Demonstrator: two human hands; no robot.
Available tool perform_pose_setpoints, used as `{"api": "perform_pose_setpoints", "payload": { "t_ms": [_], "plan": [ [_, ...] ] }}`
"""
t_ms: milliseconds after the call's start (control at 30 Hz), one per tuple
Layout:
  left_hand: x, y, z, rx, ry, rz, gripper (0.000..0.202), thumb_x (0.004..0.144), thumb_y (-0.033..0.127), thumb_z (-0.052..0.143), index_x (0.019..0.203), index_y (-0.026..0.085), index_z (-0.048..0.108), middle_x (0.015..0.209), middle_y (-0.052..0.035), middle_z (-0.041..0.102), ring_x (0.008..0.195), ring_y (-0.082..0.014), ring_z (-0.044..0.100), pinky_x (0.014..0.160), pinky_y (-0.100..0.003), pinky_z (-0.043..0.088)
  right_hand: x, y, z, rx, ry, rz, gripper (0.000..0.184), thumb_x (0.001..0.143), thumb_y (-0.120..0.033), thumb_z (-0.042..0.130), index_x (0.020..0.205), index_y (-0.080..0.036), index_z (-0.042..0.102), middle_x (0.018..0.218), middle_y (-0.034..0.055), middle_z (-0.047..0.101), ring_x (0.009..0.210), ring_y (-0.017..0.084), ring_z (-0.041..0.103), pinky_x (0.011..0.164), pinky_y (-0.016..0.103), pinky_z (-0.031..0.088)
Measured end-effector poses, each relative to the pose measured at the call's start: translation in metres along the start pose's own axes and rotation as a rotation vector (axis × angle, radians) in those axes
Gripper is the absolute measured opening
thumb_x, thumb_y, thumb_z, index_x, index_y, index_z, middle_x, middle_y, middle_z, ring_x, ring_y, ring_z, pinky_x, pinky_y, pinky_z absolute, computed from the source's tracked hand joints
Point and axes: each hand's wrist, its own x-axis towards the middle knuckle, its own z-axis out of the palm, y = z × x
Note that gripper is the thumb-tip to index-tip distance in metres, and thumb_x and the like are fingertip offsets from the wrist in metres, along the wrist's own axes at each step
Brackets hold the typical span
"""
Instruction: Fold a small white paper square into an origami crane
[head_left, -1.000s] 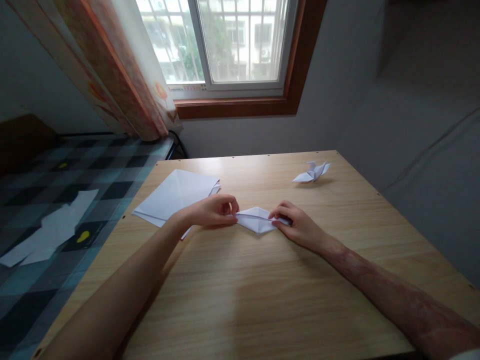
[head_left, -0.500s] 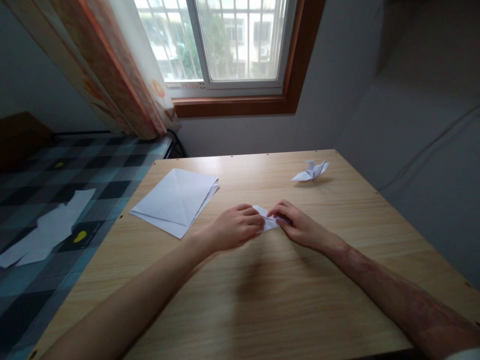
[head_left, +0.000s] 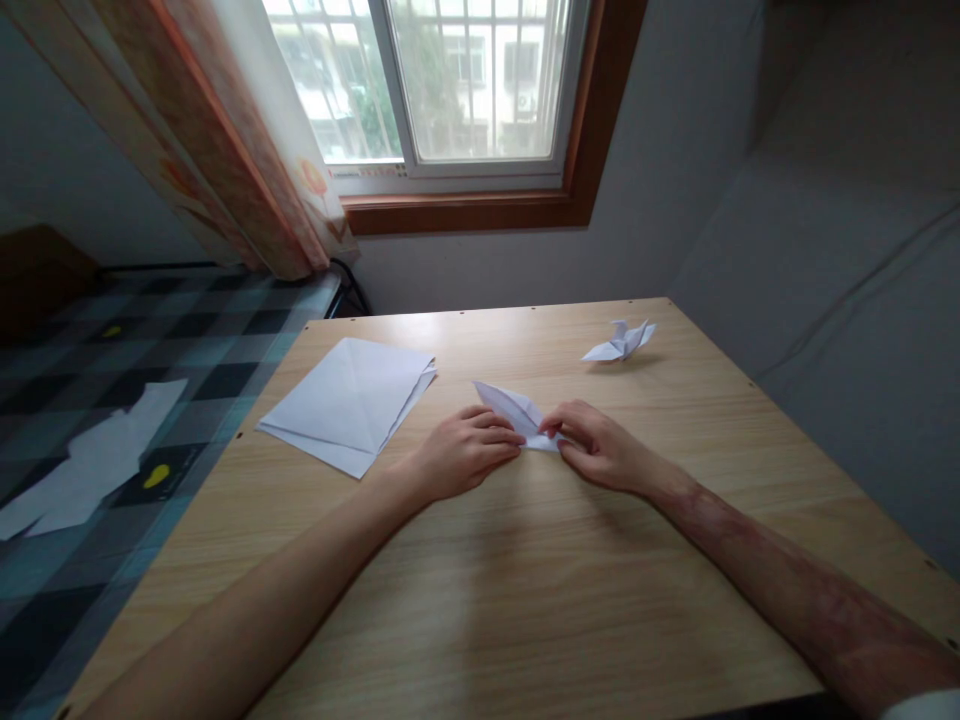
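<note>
A small piece of folded white paper (head_left: 517, 408) lies between my two hands at the middle of the table. One pointed flap of it rises toward the upper left. My left hand (head_left: 472, 450) rests on its left side, fingers together and pressed on the lower edge. On the other side, my right hand (head_left: 589, 443) pinches the paper's right end between thumb and fingers. Part of the paper is hidden under the fingers of both hands.
A folded white paper crane (head_left: 621, 343) stands at the table's far right. Square white sheets (head_left: 349, 400) are stacked at the left of the wooden table (head_left: 480, 590). Cut paper strips (head_left: 94, 465) lie on the checked bed (head_left: 45, 580). Behind is a window (head_left: 480, 90) with a curtain (head_left: 247, 150).
The folded paper now shows a long pointed flap opened out to the upper left, which was not visible before. My hands have shifted only slightly.
</note>
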Motion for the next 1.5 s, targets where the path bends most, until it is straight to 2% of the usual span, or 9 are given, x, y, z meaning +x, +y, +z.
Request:
{"api": "perform_pose_setpoints", "payload": {
  "t_ms": [133,267,433,600,800,900,1100,1367,1500],
  "plan": [
    [-0.003,-0.002,0.003,0.02,0.02,-0.079,0.027,0.112,0.022,0.056,0.12,0.025,0.081,0.129,-0.0045,0.084,0.114,-0.0229,0.075,0.104,-0.04,0.053,0.0,0.0,0.002,0.034,0.025,0.002,0.033,0.097,-0.005,0.054,0.118,-0.025,0.071,0.116,0.0092,0.073,0.106,0.025,0.069,0.095,0.039,0.056],
    [-0.001,0.001,0.001,0.039,0.019,-0.108,0.028,0.112,0.026,0.054,0.121,0.022,0.08,0.128,-0.0071,0.084,0.105,-0.0227,0.076,0.099,-0.039,0.055,0.001,0.004,0.007,0.023,0.102,0.026,0.03,0.104,-0.01,0.051,0.123,-0.025,0.069,0.113,0.0093,0.073,0.101,0.025,0.07,0.095,0.042,0.058],
    [-0.001,0.003,0.0,0.003,0.038,-0.12,0.026,0.108,0.025,0.057,0.12,0.022,0.08,0.126,-0.0072,0.084,0.105,-0.0229,0.078,0.097,-0.038,0.057,0.001,0.008,0.008,-0.157,0.111,-0.014,0.028,0.1,-0.012,0.062,0.12,-0.027,0.075,0.127,0.0118,0.075,0.122,0.032,0.065,0.109,0.054,0.054],
    [0.001,0.004,-0.002,-0.052,0.08,-0.124,0.024,0.105,0.023,0.059,0.116,0.023,0.08,0.121,-0.0064,0.085,0.104,-0.0225,0.08,0.096,-0.037,0.059,0.002,0.008,0.007,-0.137,0.131,0.013,0.024,0.101,-0.015,0.064,0.118,-0.029,0.075,0.144,0.0112,0.068,0.138,0.033,0.061,0.119,0.056,0.049],
    [0.003,0.002,-0.003,-0.137,0.1,-0.156,0.021,0.107,0.026,0.061,0.111,0.024,0.081,0.115,-0.0056,0.086,0.103,-0.022,0.081,0.097,-0.037,0.06,0.003,0.008,0.01,-0.039,0.19,0.1,0.016,0.106,-0.022,0.062,0.12,-0.024,0.069,0.119,0.0114,0.073,0.112,0.029,0.07,0.102,0.048,0.058],
    [0.003,-0.002,0.0,-0.164,0.096,-0.194,0.021,0.109,0.029,0.061,0.109,0.024,0.081,0.111,-0.0072,0.086,0.102,-0.0223,0.081,0.098,-0.038,0.059,0.003,0.01,0.011,-0.078,0.209,0.127,0.022,0.105,-0.025,0.066,0.127,-0.024,0.068,0.117,0.0114,0.074,0.107,0.03,0.07,0.096,0.048,0.059],
    [0.006,-0.006,0.005,-0.225,0.126,-0.312,0.025,0.111,0.036,0.061,0.099,0.021,0.077,0.097,-0.0084,0.082,0.093,-0.0228,0.075,0.09,-0.037,0.058,0.003,0.014,0.013,-0.226,0.169,0.046,0.043,0.102,-0.027,0.073,0.144,-0.027,0.065,0.136,0.0141,0.073,0.125,0.037,0.066,0.11,0.059,0.055],
    [0.007,-0.007,0.011,-0.143,0.154,-0.408,0.013,0.109,0.029,0.06,0.105,0.022,0.07,0.118,-0.0108,0.073,0.109,-0.0258,0.071,0.098,-0.041,0.059,0.002,0.013,0.016,-0.298,0.12,0.059,0.044,0.102,-0.033,0.075,0.145,-0.026,0.066,0.131,0.0135,0.076,0.119,0.037,0.068,0.106,0.056,0.054],
    [0.006,-0.005,0.01,-0.14,0.182,-0.477,0.013,0.103,0.031,0.069,0.113,0.022,0.067,0.132,-0.0134,0.069,0.116,-0.029,0.071,0.101,-0.045,0.061,0.003,0.01,0.016,-0.264,0.137,0.066,0.032,0.107,-0.031,0.069,0.139,-0.027,0.071,0.127,0.0122,0.078,0.117,0.035,0.069,0.104,0.053,0.054]
  ]
}}
